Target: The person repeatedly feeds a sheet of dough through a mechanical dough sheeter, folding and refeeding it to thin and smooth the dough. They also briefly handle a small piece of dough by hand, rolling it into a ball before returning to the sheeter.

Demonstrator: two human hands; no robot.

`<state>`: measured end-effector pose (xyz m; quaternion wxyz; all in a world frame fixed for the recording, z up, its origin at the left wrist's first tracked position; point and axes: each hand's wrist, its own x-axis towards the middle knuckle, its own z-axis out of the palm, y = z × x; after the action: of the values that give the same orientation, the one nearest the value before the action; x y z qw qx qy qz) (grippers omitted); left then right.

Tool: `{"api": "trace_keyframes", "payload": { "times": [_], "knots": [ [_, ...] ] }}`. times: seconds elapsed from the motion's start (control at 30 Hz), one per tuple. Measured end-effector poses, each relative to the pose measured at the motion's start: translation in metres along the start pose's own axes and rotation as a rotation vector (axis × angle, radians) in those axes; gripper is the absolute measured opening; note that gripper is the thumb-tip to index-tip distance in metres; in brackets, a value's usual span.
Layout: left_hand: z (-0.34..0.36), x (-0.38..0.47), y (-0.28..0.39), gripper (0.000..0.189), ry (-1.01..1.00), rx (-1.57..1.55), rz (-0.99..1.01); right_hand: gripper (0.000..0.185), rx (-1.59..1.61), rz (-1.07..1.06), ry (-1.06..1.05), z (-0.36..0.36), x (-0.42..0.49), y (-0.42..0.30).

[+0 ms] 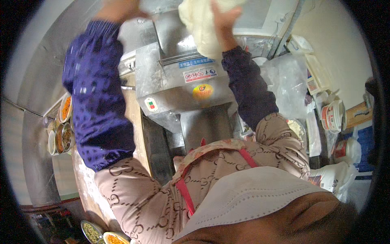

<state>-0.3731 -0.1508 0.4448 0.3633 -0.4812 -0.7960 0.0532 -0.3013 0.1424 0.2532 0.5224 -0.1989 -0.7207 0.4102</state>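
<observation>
A pale sheet of dough (199,32) hangs over the front top edge of a stainless-steel dough-rolling machine (170,80). My right hand (227,23) holds the dough at its right side, fingers lying over it. To the left, my left hand (122,9) is raised above the machine's left end, blurred and partly cut off by the top of the picture. Nothing shows in it, and its fingers are too unclear to read. Below the machine's front panel, a smooth metal chute (207,125) slopes toward my body. A green and red switch (150,104) sits on the panel's left.
A floured wooden worktop (134,106) runs along my left. Bowls of chopped food (65,106) stand beyond it, with more bowls (91,231) at the lower left. Clear plastic sheeting (286,82), a white tub (332,117) and bags (332,177) crowd the right.
</observation>
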Motion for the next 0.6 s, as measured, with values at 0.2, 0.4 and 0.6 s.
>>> {"api": "trace_keyframes", "payload": {
  "times": [0.2, 0.4, 0.6],
  "knots": [
    [0.161, -0.244, -0.052, 0.097, -0.488, -0.091, -0.241, 0.092, -0.684, -0.25, -0.481, 0.032, -0.029, 0.038],
    [0.166, -0.479, 0.031, 0.074, -0.594, -0.882, -0.602, 0.089, -0.73, -0.954, -0.857, 0.016, -0.008, 0.091],
    [0.095, -0.537, 0.141, 0.06, -0.416, -1.547, -1.475, 0.086, -0.744, -1.032, -0.766, 0.081, 0.001, 0.106]
  ]
}}
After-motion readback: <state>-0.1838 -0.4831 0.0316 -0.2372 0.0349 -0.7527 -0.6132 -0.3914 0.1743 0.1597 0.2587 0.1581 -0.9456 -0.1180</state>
